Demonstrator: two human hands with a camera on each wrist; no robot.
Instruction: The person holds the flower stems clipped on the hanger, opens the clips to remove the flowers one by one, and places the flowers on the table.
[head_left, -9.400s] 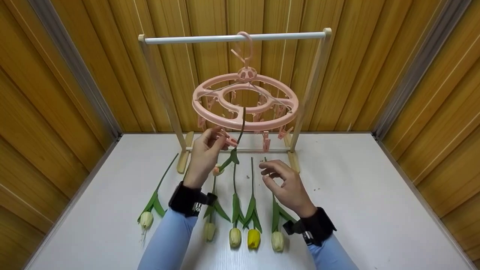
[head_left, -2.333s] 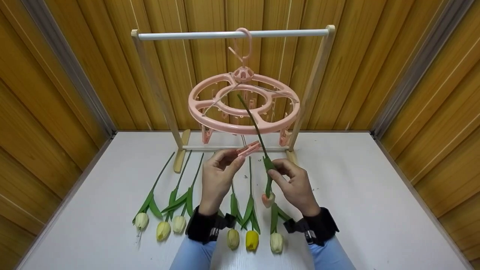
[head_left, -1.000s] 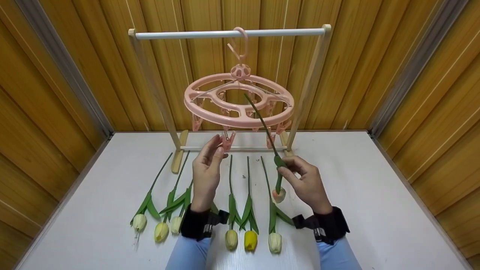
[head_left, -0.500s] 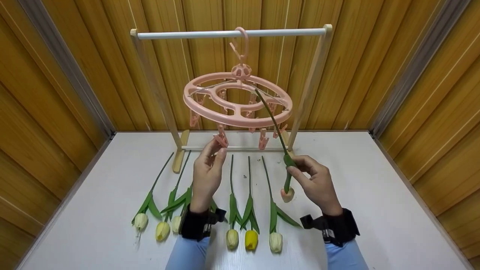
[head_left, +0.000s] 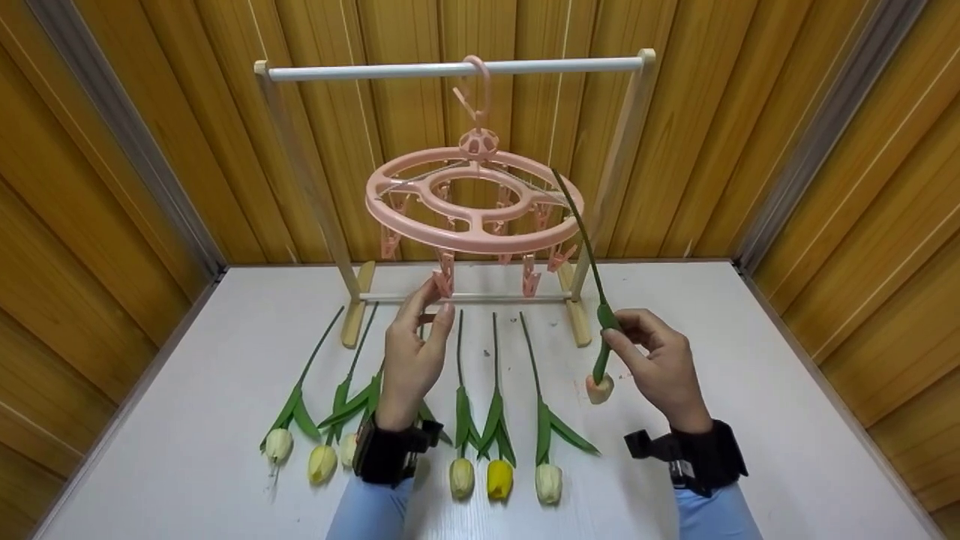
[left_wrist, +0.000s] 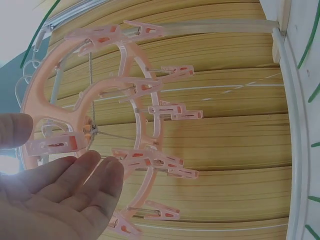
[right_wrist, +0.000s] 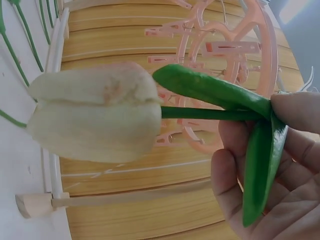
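My right hand (head_left: 660, 360) pinches a tulip (head_left: 599, 389) where its leaves meet the stem, pale pinkish-white flower down and bare stem slanting up past the hanger's right side. The flower fills the left half of the right wrist view. My left hand (head_left: 412, 352) has its fingers extended under the front of the pink round hanger (head_left: 480, 244). Its fingertips are right at a pink clothespin (head_left: 444, 279), which hangs from the ring holding nothing. In the left wrist view this clothespin (left_wrist: 55, 144) lies between the parted thumb and fingers.
The hanger hooks over the white bar (head_left: 360, 73) of a wooden-legged rack, with several more clothespins (head_left: 530, 281) dangling. Several tulips lie stems-back on the white table (head_left: 750, 420), among them a bright yellow tulip (head_left: 499, 480). Wood-grain panels (head_left: 420, 30) enclose the table.
The right hand has carried the tulip rightward, away from the clothespins. The left thumb has come away from the clothespin it was pinching, and the hanger has turned a little.
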